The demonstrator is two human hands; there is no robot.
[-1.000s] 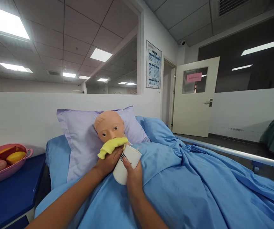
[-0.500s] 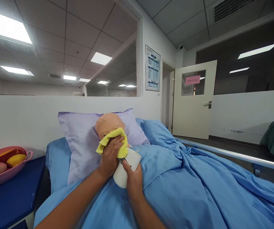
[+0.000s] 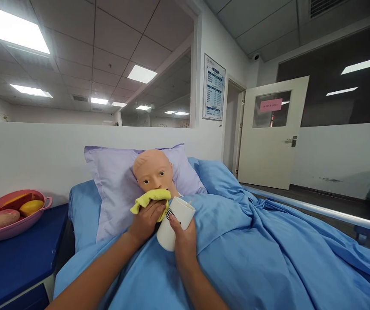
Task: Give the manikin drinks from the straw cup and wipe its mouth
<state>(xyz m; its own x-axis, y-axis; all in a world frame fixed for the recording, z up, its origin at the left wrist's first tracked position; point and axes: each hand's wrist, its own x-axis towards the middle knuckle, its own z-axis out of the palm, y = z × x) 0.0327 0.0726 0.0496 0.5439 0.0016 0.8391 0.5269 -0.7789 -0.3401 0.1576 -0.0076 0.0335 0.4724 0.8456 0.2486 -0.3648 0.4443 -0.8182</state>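
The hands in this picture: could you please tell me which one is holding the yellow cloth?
It is the left hand, with the yellow cloth at the manikin's lower face; the right hand instead grips the tilted white cup.

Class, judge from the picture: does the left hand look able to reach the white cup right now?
Probably yes: the white cup is close beside the left hand, though that hand holds the yellow cloth and might have to release it first.

Door — wide open (pink sign).
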